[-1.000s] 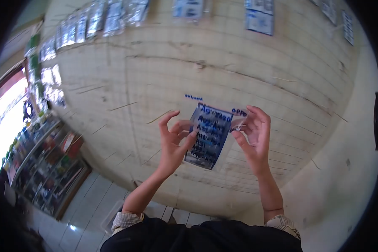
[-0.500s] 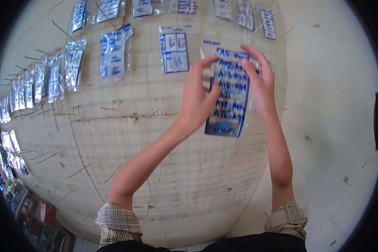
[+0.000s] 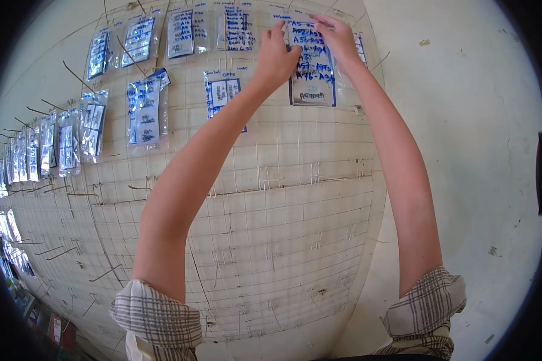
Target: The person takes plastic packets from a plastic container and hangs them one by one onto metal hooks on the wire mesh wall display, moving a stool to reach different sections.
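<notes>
A small shop: a wire display grid [image 3: 271,240] with hooks covers the wall, and hand-labelled plastic packets [image 3: 144,111] hang in rows across the upper left.

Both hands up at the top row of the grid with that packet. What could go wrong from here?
1. The packet is pinched only near its top by the left hand and right hand, so it could slip and drop.
2. Bare hooks jut from the wire grid and could snag a forearm or sleeve.

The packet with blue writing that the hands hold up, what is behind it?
Behind the packet is the wire grid on the wall, seen around its edges. The left hand and right hand grip its top, so any hook there is hidden.
</notes>
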The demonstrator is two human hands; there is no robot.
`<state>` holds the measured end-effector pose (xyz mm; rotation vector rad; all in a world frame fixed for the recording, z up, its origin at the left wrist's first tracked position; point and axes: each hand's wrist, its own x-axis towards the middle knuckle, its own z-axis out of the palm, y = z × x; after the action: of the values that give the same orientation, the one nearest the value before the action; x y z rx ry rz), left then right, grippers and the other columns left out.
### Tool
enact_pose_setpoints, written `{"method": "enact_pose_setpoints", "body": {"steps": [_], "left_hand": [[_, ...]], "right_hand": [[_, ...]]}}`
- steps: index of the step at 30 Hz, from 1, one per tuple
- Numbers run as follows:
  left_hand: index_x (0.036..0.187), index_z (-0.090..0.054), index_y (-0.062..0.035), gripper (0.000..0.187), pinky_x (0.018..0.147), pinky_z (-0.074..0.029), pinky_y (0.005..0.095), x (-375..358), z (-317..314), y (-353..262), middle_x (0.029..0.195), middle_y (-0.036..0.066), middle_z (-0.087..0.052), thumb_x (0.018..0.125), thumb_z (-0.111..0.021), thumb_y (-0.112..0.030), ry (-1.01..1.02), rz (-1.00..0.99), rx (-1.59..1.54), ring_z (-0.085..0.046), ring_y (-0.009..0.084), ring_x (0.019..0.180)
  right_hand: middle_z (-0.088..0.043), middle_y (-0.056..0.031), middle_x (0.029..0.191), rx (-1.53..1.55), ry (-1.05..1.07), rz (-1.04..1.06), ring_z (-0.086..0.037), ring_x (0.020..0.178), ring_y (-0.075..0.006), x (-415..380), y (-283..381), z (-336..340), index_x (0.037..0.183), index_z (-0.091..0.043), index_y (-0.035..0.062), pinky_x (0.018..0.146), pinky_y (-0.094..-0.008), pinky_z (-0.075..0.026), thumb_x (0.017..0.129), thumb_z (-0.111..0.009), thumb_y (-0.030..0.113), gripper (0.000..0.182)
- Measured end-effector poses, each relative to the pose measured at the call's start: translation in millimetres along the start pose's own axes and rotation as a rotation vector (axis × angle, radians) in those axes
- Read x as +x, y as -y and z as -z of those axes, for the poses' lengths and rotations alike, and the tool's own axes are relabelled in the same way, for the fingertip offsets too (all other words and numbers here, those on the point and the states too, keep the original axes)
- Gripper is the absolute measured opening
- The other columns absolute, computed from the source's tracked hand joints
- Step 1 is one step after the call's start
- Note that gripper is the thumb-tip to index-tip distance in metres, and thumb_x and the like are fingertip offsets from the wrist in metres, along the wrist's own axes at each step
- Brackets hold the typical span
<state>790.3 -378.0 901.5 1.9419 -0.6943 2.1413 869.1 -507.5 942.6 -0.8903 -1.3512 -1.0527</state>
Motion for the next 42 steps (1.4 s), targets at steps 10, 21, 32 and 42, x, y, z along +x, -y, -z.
{"method": "enact_pose_setpoints", "body": {"steps": [10, 21, 32, 42], "left_hand": [[0.128, -0.031, -0.0026, 0.060, 0.086, -0.039, 0.0340, 1, -1, 7, 0.114, 0.022, -0.039, 0.075, -0.053, -0.017, 0.078, 0.103, 0.058, -0.047, 0.0316, 0.100], [0.128, -0.032, -0.0025, 0.056, 0.079, -0.043, 0.0329, -1, -12, 13, 0.115, 0.020, -0.040, 0.077, -0.051, -0.016, 0.018, 0.018, 0.066, -0.052, 0.0282, 0.091], [0.126, -0.036, -0.0026, 0.057, 0.085, -0.040, 0.0339, 5, -4, 20, 0.116, 0.021, -0.040, 0.075, -0.055, -0.020, 0.186, 0.138, 0.175, -0.050, 0.0294, 0.098], [0.131, -0.020, 0.0024, 0.090, 0.095, -0.033, 0.0375, -44, -31, 82, 0.123, 0.033, -0.023, 0.066, -0.068, -0.035, 0.457, 0.404, 0.376, -0.036, 0.0435, 0.112]], "right_hand": [[-0.063, -0.0116, 0.092, -0.220, 0.001, 0.089, -0.059, 0.080, -0.0202, 9, -24, -8, 0.099, -0.064, 0.0111, 0.076, -0.0286, -0.044, 0.077, -0.054, 0.016, 0.025], [-0.064, -0.0122, 0.074, -0.219, -0.050, 0.110, -0.055, 0.061, -0.0127, 13, -25, -5, 0.102, -0.061, 0.0048, 0.055, -0.0258, -0.041, 0.078, -0.053, 0.011, 0.026], [-0.062, -0.0116, 0.090, -0.268, 0.078, -0.063, -0.057, 0.081, -0.0181, 9, -39, -10, 0.102, -0.063, 0.0099, 0.074, -0.0259, -0.043, 0.079, -0.053, 0.014, 0.025], [-0.028, -0.0220, 0.123, -0.679, 0.148, -0.065, -0.039, 0.105, -0.0384, -59, -101, -71, 0.119, -0.050, 0.0181, 0.089, -0.0407, -0.039, 0.075, -0.060, 0.021, 0.045]]}}
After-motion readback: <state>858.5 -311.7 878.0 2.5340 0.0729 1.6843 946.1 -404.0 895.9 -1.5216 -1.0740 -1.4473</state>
